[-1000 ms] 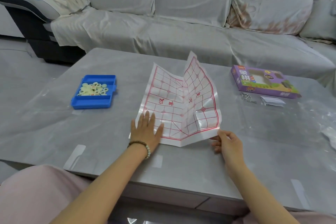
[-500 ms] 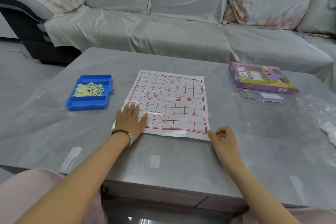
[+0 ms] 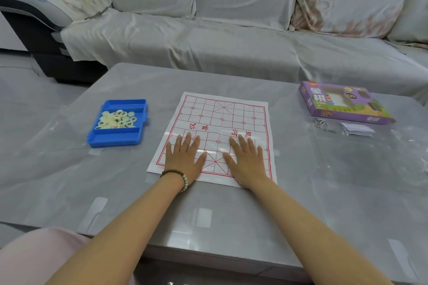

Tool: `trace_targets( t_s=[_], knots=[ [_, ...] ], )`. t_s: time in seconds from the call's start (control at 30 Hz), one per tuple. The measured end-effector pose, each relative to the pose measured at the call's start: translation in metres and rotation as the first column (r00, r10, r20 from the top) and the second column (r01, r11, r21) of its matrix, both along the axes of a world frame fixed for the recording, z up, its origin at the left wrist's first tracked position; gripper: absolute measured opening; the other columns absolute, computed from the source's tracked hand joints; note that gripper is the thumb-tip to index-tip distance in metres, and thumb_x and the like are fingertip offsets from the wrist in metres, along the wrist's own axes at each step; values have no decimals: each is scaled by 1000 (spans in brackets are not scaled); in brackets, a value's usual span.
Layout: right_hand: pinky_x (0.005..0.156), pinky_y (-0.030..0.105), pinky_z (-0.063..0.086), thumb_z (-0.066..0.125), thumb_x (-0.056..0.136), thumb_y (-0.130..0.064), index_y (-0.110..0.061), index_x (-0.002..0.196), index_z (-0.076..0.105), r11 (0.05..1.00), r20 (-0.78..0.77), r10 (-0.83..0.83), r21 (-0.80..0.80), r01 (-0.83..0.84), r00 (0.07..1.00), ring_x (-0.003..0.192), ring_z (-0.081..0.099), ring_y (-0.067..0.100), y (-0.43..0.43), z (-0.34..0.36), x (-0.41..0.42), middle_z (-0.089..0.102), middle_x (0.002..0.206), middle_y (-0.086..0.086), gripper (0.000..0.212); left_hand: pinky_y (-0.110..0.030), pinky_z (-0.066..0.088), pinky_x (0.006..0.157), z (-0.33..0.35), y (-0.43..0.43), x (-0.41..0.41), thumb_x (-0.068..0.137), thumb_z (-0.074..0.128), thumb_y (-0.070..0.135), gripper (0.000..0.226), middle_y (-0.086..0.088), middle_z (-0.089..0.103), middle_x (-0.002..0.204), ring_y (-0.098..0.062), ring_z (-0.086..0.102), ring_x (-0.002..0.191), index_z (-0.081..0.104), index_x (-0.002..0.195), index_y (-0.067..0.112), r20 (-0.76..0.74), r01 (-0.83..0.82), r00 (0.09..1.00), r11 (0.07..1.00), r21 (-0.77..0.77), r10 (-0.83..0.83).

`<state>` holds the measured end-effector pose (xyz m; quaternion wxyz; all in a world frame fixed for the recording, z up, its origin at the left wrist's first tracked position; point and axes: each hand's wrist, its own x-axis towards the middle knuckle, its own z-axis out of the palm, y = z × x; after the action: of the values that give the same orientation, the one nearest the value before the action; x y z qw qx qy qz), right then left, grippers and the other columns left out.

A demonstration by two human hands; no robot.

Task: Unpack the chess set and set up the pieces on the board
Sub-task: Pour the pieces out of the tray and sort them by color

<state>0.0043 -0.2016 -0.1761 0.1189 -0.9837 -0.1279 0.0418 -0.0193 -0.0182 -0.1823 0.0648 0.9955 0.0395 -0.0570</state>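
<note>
The thin white paper chess board with red grid lines (image 3: 221,127) lies flat mid-table under the flat, pressing left hand (image 3: 184,157) and right hand (image 3: 246,159), looking light, creasable, best lifted by its edges.

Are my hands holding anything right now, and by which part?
Nothing is gripped. The left hand and right hand lie flat on the near half of the paper board.

Board (image 3: 222,118) centred on table (image 3: 69,180), tray (image 3: 113,140) holding pieces (image 3: 117,119) left, box (image 3: 342,104) right, maybe a packet (image 3: 356,129) before it.
</note>
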Motion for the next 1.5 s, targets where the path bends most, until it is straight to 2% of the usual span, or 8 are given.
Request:
trace_targets(
  t_s=[0.43,0.53,0.73,0.87,0.97,1.1,1.3,1.5],
  knots=[
    [118,40,-5,16,95,-56,-37,148,2,997,17,-62,-49,63,998,146,-7,17,-21,-6,-5,-4,158,-8,57,-36,-6,115,5,36,-7,93,13,57,68,0,-14,156,-19,-13,143,-8,148,22,-6,43,999,997,-65,-43],
    [118,39,-6,19,97,-52,-33,148,5,997,14,-63,-34,64,998,146,-4,17,-17,1,-6,-2,158,-6,57,-34,-3,115,9,62,-13,94,15,55,67,1,-10,156,-18,-10,143,-6,148,23,71,27,997,996,-87,-20],
    [116,33,10,30,94,-51,-35,145,20,966,20,93,238,-95,995,145,9,10,62,29,-5,8,157,-14,55,-36,-8,116,16,134,-26,97,22,46,61,4,-11,156,-18,-12,143,-5,148,25,237,-156,953,976,-154,190],
    [112,24,15,38,95,-48,-33,145,24,902,13,240,366,-228,971,143,14,6,142,45,5,14,156,-13,54,-37,-5,115,19,176,-32,97,22,45,60,3,-5,156,-19,-7,144,3,149,23,232,-293,910,930,-224,343],
    [102,16,24,43,95,-43,-25,141,31,845,34,345,425,-326,938,136,29,7,201,54,14,28,150,-10,50,-39,-1,116,20,208,-29,96,19,47,60,1,1,157,-20,-3,144,3,149,22,175,-367,896,902,-225,408],
    [92,26,38,45,96,-40,-16,135,38,865,-3,390,343,-366,921,120,47,17,269,54,33,44,137,-1,47,-41,2,116,22,236,-26,96,16,48,59,1,4,157,-21,0,144,8,148,22,119,-396,898,897,-197,423],
    [95,34,36,33,97,-48,-2,128,38,985,-21,171,14,-171,985,120,39,27,327,36,59,40,130,13,56,-42,0,116,16,255,-24,98,12,41,53,3,-2,157,-20,-4,144,5,148,26,54,-429,892,878,-213,449],
    [92,35,33,37,92,-57,-10,121,44,975,95,188,101,-198,977,110,38,28,348,17,70,42,119,12,56,-39,-6,114,11,251,-16,99,10,39,50,6,-1,157,-16,-5,144,10,148,28,96,-422,877,851,-313,471]
  ],
)
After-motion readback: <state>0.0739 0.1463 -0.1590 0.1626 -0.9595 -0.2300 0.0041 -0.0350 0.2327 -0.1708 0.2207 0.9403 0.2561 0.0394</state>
